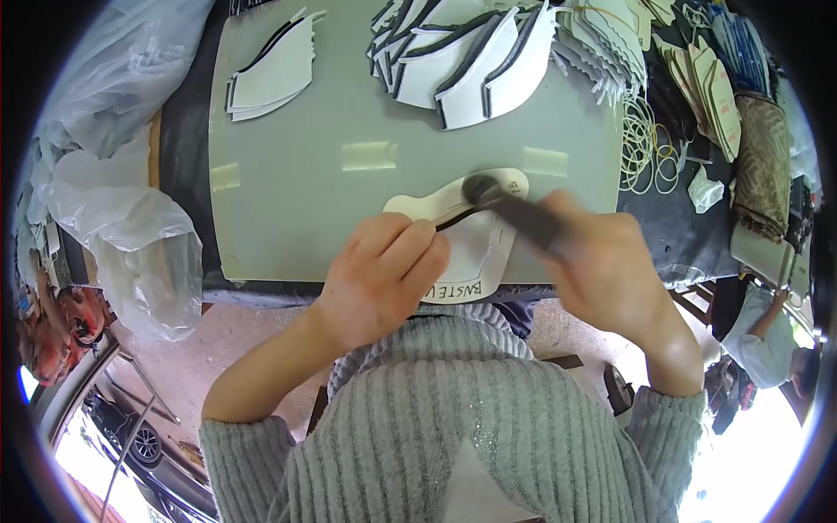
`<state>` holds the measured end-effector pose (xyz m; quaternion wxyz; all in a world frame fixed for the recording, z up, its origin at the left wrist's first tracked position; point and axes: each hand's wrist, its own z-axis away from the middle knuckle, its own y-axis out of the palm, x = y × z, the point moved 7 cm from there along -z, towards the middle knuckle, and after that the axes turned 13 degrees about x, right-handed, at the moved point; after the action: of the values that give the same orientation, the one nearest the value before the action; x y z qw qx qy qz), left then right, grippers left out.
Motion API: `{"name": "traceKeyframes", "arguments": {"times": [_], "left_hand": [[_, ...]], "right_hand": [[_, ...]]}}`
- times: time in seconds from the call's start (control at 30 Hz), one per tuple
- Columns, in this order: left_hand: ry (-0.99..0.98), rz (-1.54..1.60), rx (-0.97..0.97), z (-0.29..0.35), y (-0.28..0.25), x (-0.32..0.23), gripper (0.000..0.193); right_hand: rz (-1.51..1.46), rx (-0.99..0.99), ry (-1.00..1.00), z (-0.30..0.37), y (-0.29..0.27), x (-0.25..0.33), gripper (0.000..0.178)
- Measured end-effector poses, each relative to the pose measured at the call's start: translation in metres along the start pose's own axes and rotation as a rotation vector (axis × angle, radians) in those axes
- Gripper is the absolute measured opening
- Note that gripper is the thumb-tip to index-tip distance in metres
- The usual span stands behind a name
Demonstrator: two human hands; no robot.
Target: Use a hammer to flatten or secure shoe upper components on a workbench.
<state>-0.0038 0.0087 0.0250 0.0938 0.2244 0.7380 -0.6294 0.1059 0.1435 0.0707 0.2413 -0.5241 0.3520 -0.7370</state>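
My right hand is gripping the dark handle of a hammer-like tool, fingers clamped round it; the handle is running from the rounded head toward four o'clock. The head is blurring over a cream template, and I am not managing to tell whether it is touching. My left hand is bearing down at the template's seven o'clock side, fingers bent and lying together; its thumb is hiding, so whether it is pinching I cannot tell. A white panel with a black edging strip is lying against the template's lower side, both sitting at five o'clock on a grey-green mat. Also on the mat: a small stack of black-edged white pieces is resting at ten o'clock, and a larger fanned pile is spreading at one. Grey jagged-edged pieces are overlapping at two o'clock, a pale cord coil is lying off the mat at three, and a translucent plastic bag is slumping toward eight.
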Motion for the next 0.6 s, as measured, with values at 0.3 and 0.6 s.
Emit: {"name": "traceKeyframes", "arguments": {"times": [0.3, 0.6], "left_hand": [[0.020, 0.019, 0.007, -0.001, -0.002, 0.001, 0.029], [-0.065, 0.110, 0.038, -0.010, -0.010, 0.004, 0.015]], "right_hand": [[0.089, 0.109, 0.126, 0.008, 0.014, -0.013, 0.025], [-0.521, -0.086, 0.232, 0.014, -0.011, -0.026, 0.025]]}}
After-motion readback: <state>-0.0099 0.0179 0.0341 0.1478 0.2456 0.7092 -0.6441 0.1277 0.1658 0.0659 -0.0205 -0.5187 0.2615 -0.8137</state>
